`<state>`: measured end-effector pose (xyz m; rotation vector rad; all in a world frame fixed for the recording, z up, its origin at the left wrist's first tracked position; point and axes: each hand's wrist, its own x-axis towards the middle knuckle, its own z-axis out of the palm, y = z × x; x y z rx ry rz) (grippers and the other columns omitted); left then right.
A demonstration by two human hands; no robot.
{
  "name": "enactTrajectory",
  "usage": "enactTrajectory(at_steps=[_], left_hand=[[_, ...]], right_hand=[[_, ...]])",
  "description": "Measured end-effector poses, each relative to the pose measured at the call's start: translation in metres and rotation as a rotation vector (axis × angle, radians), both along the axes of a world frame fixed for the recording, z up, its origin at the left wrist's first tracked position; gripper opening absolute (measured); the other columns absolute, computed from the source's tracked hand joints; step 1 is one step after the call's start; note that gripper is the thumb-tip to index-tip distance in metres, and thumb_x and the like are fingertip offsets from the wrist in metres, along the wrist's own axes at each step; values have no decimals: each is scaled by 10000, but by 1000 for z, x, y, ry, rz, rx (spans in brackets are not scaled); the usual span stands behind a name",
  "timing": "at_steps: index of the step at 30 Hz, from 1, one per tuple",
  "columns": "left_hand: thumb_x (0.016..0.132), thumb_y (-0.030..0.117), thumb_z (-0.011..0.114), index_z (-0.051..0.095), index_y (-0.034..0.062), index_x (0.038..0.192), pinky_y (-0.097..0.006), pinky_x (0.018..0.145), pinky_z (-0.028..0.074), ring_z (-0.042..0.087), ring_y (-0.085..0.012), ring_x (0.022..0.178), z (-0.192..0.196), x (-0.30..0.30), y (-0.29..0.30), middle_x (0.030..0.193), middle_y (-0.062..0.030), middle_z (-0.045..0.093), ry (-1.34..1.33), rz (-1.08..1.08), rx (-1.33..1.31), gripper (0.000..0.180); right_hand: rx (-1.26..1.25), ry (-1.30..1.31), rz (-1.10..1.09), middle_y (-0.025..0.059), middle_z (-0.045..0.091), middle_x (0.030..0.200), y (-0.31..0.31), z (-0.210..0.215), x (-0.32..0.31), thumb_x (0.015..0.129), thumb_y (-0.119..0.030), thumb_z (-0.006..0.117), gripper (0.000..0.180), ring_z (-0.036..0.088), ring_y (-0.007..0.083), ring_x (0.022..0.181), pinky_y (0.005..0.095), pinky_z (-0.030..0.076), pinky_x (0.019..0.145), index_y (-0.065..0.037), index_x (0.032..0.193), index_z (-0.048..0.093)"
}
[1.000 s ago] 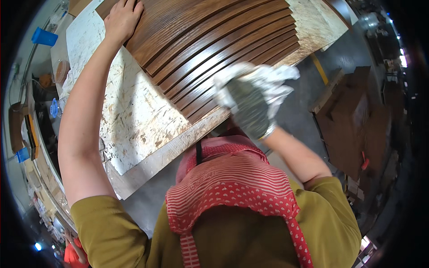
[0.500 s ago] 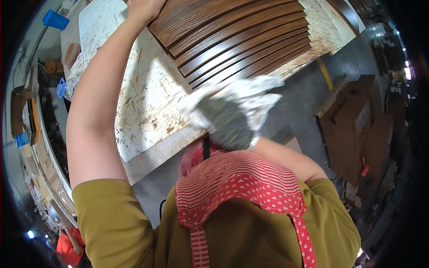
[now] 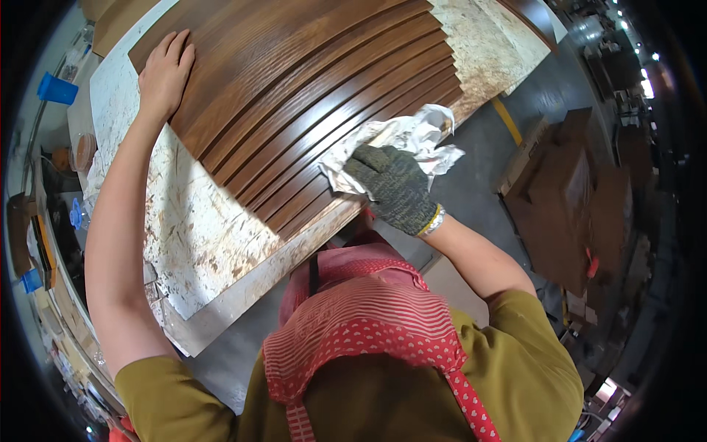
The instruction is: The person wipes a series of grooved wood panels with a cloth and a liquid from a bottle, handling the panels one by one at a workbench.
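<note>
The person's left hand (image 3: 166,74) is lying bare and flat, fingers spread narrowly together, on the far left corner of a brown stained wooden panel (image 3: 294,81), pressing down on its smooth upper face without gripping anything. The right hand (image 3: 390,188), wearing a dark grey knitted glove with a yellow cuff, is closing around a crumpled white rag (image 3: 401,140) and holding it against the near edge of the panel, where a run of long raised ribs is crossing the wood side by side. The rag is bunching out above and to both sides of the gloved fingers. The panel is lying on a worktable (image 3: 199,236) whose pale top is showing heavy brown smears and blotches; the table's near edge is running just in front of the person's red patterned apron (image 3: 361,324), which is hanging over an olive shirt. A blue plastic cup (image 3: 57,89) is standing well apart to the left, beyond the table's edge, and brown cardboard boxes (image 3: 574,199) are sitting on the grey floor to the right.
</note>
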<state>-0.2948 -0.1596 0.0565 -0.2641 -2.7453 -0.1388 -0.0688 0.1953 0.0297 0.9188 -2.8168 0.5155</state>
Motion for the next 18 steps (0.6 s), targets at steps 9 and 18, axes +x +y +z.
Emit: enactTrajectory(at_steps=[9, 18], left_hand=[[937, 409, 392, 461, 187, 1323, -400, 1016, 332, 397, -267, 1268, 4, 1, -2, 1385, -67, 424, 0, -34, 5, 451], [961, 345, 386, 441, 140, 1337, -352, 1044, 307, 390, -285, 1269, 11, 6, 0, 1380, -106, 416, -42, -43, -29, 432]], right_hand=[[315, 113, -460, 152, 609, 1089, 234, -3, -114, 742, -92, 537, 346, 571, 323, 975, 411, 436, 880, -86, 1075, 632], [-46, 101, -83, 127, 523, 1273, 90, -11, -40, 781, -167, 529, 505, 476, 268, 1183, 399, 353, 998, -59, 1273, 497]])
